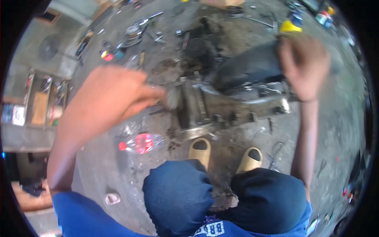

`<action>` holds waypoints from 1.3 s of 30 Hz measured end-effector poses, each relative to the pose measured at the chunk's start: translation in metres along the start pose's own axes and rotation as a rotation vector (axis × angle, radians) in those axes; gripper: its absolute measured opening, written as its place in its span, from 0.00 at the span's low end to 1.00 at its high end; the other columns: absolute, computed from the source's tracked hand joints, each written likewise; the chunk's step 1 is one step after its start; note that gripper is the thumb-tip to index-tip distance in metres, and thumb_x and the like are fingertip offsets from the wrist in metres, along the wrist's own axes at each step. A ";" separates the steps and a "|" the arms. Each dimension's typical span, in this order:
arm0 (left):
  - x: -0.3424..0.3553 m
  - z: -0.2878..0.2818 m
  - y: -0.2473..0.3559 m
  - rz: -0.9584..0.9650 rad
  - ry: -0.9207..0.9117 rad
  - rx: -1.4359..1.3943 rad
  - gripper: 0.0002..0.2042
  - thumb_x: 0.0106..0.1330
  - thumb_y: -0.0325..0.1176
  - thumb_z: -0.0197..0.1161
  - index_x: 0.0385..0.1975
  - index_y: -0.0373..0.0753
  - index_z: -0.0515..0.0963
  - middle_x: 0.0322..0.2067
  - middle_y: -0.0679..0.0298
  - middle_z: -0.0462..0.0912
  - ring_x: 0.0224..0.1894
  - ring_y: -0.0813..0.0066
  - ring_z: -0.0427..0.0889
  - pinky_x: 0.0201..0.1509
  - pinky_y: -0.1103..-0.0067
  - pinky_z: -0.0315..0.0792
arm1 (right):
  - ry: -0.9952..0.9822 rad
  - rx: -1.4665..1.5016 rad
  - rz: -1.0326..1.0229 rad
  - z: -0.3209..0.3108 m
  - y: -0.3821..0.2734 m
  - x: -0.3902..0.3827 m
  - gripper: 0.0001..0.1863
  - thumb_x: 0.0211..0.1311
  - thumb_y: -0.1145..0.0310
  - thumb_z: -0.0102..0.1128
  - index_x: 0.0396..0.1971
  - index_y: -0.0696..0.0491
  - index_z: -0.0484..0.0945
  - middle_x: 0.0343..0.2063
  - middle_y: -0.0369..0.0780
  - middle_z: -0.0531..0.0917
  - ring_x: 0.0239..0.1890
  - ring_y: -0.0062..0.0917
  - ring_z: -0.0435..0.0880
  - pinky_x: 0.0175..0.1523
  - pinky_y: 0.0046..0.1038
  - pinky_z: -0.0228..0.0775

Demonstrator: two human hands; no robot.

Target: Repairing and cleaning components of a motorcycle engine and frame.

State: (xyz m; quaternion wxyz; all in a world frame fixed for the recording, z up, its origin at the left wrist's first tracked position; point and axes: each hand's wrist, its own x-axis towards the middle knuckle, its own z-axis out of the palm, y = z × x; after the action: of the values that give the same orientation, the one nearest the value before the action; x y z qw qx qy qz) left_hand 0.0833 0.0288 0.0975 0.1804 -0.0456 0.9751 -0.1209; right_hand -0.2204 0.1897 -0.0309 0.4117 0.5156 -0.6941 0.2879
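Both hands are motion-blurred. The left hand (122, 91) has bent fingers and thumb drawn toward each other at the left end of one metal mechanical assembly (231, 108); I cannot tell whether they pinch anything. The right hand (304, 65) curls over the right end of one dark curved cover (250, 65), its grip also unclear. The assembly lies between and slightly below the two hands in view, on the stained floor (106, 170), with the cover along its far side.

Nearer the body are two tan slides (201, 156) and two knees in dark cloth (177, 193). One clear bottle (144, 143) lies on its side below the left hand, red cap leftward; its red label is too blurred to read. Pale block lettering marks the blue shirt (213, 229).

Farther out, one yellow-and-blue object (291, 26) sits beyond the right hand, and one partitioned box (39, 126) of mixed items stands at far left.
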 end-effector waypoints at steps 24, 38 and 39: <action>-0.001 0.028 0.011 -0.239 -0.025 -0.035 0.12 0.65 0.40 0.58 0.42 0.42 0.80 0.34 0.64 0.84 0.35 0.57 0.81 0.40 0.68 0.72 | -0.215 0.351 0.311 0.011 -0.004 0.006 0.10 0.54 0.59 0.57 0.25 0.48 0.82 0.27 0.34 0.83 0.36 0.30 0.79 0.55 0.36 0.63; 0.002 0.017 0.020 -0.247 -0.129 0.015 0.13 0.69 0.39 0.57 0.47 0.40 0.79 0.35 0.61 0.83 0.32 0.55 0.81 0.38 0.68 0.73 | -0.076 0.318 0.372 -0.001 -0.017 0.005 0.07 0.53 0.61 0.58 0.23 0.47 0.81 0.25 0.31 0.83 0.32 0.28 0.78 0.53 0.33 0.63; 0.000 0.019 0.015 -0.224 -0.109 -0.020 0.13 0.69 0.39 0.57 0.47 0.40 0.79 0.35 0.60 0.83 0.32 0.55 0.81 0.38 0.68 0.73 | -0.148 0.330 0.430 -0.005 -0.018 0.007 0.07 0.53 0.61 0.58 0.23 0.47 0.81 0.25 0.31 0.83 0.32 0.28 0.78 0.53 0.33 0.63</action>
State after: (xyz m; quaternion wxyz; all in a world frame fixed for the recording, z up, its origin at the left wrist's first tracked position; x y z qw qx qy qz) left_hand 0.0893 0.0389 0.0759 0.2179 -0.1625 0.9538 -0.1277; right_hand -0.2027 0.1854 -0.0225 0.1999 0.4361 -0.7595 0.4393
